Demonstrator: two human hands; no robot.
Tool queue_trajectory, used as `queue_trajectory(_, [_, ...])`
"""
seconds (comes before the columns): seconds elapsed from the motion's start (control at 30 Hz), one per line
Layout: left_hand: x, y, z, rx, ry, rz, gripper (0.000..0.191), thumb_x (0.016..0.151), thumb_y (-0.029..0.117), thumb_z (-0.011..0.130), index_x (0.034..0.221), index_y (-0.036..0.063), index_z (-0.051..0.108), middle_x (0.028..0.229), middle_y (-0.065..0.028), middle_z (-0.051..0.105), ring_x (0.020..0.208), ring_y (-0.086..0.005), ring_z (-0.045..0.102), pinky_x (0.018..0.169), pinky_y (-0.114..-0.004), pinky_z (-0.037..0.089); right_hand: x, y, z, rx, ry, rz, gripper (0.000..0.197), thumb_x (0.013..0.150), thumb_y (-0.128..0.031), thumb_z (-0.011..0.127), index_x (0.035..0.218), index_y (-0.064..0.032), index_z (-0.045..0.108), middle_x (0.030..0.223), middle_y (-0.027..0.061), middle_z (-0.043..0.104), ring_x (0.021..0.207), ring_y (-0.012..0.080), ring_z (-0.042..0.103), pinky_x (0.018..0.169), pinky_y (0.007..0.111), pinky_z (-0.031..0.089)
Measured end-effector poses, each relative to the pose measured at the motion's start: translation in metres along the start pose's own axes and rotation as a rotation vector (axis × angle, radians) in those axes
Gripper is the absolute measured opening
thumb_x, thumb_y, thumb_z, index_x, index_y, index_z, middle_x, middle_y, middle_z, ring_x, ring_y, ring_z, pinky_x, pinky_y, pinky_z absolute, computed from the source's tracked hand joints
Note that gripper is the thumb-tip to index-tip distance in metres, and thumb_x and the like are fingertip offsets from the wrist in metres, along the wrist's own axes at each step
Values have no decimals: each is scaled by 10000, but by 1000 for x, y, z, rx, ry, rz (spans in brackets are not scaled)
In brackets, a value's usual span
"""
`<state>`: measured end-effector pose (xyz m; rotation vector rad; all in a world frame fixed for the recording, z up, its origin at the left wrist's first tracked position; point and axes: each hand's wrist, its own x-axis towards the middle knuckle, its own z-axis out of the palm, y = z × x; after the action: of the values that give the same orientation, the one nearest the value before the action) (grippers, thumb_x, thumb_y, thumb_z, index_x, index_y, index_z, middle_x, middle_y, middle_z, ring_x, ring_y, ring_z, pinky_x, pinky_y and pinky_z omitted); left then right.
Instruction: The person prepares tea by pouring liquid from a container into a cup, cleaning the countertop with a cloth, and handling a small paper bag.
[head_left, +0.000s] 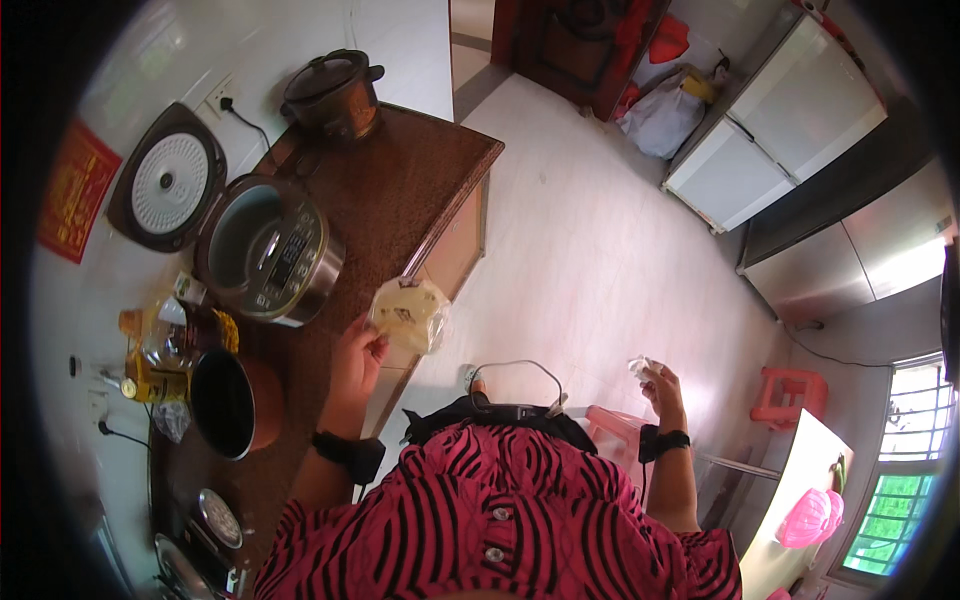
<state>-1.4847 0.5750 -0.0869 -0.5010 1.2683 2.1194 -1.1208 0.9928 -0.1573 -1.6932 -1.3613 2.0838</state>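
Note:
My left hand (361, 355) pinches the edge of a clear plastic packet (409, 315) with something flat, round and pale yellow inside. The packet hangs over the counter's front edge, bearing small dark print. Off to the right, above the floor, my right hand (660, 388) holds a small crumpled whitish piece (643, 367), perhaps plastic or paper. Nearest to my left hand on the counter are a rice cooker (289, 259) with its lid (171, 176) raised and a deep reddish-brown pot (255, 405).
The brown counter (420, 161) runs along the left, bearing a dark lidded cooker (332, 94) and oil bottles (161, 375). A white refrigerator (772, 142), a white bag (661, 120), a red plastic stool (787, 397) and a pale table (799, 487) stand on the right.

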Motion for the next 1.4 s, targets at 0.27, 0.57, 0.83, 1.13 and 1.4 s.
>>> queue_trajectory(0.27, [63,52,85,62,-40,99,303,821,36,503,1123,30,529,902,-20,575,732,-91,506,663,-209,425,112,-82,59,-52,-58,80,317,790,-85,597,1094,-20,532,869,64,603,666,140,583,584,248,501])
queue_trajectory(0.57, [113,42,112,-128,279,262,309,851,57,497,1161,51,495,917,-14,560,756,-106,522,672,-234,446,342,-238,164,-240,-296,-24,326,749,-14,612,1062,3,523,810,82,598,629,157,586,577,279,520])
queue_trajectory(0.83, [87,37,191,-129,629,364,281,859,58,476,1139,44,484,909,-28,560,708,-95,517,671,-228,447,456,-312,272,-592,-487,-36,293,738,-11,628,1011,-9,523,787,101,591,563,162,573,463,259,479])
queue_trajectory(1.13, [45,4,243,-265,926,542,283,853,35,473,1136,35,489,884,-21,558,684,-90,495,614,-213,439,485,-341,525,-499,-950,-151,452,741,-124,682,1139,-21,493,811,66,593,600,131,546,491,267,475])
queue_trajectory(1.4, [-27,-56,260,-371,1148,674,304,820,7,523,1122,22,490,901,-42,569,710,-100,520,652,-219,468,467,-361,609,-727,-930,-377,562,735,-160,665,1245,-64,450,1165,122,527,883,219,565,603,328,502])
